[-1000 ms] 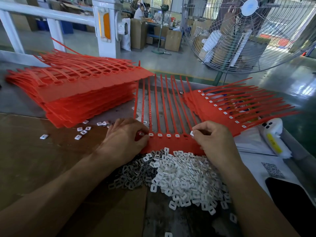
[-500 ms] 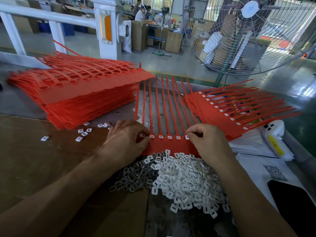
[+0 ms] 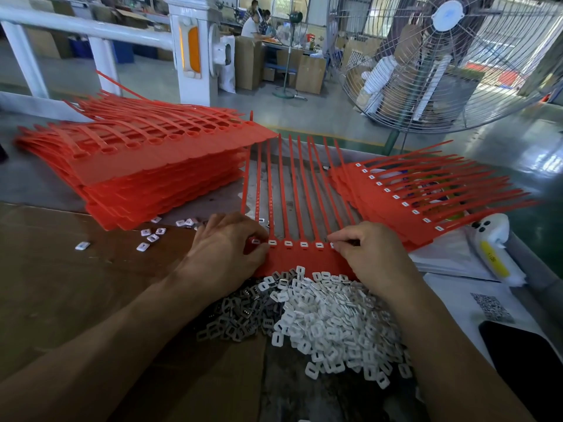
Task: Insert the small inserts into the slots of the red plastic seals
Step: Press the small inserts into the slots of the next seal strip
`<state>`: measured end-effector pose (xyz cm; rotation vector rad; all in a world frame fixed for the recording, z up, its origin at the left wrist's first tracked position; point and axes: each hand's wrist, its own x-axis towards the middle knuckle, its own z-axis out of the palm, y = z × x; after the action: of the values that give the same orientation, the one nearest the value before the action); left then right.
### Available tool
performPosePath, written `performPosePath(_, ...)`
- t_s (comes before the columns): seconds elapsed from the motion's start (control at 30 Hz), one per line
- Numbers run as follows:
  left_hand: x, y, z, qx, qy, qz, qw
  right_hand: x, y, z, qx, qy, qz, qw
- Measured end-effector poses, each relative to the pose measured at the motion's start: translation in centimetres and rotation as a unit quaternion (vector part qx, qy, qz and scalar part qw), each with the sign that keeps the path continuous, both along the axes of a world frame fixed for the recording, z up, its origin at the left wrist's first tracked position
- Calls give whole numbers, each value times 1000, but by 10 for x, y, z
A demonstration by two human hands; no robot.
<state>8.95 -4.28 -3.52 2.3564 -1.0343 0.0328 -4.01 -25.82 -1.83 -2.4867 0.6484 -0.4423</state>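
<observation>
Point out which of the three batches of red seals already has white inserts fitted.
The fanned stack on the right: white inserts in its slots. The tall left stack has empty slots; the middle sheet is partly filled.

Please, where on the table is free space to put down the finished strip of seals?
Bare brown cardboard lies left of the left hand, below the tall red stack; only a few loose inserts sit at its top edge. Crowded: the insert pile in front, and the filled seals, papers and phone at right.

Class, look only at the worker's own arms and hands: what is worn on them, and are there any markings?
Nothing is worn. The left hand and right hand have no gloves, and both forearms are bare to the frame's edge, with no sleeve in view. No watch, ring, band or marking is visible.
</observation>
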Motion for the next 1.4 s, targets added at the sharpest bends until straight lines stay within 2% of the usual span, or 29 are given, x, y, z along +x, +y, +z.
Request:
performPosePath(0.17, 0, 0, 0, 0, -1, 1, 1000, -9, 2, 1, -2, -33, -32, 999)
performPosePath(0.53, 0, -1, 1, 1, -5, 3, 1000, -13, 8, 4, -28, -6, -21, 999)
performPosePath(1.23, 3, -2, -6, -3, -4, 1, 1000, -11, 29, 16, -210, 105, 16, 972)
performPosePath(1.4, 3, -1, -6, -8, -8, -1, 1000, -13, 29, 14, -195, 91, 8, 977)
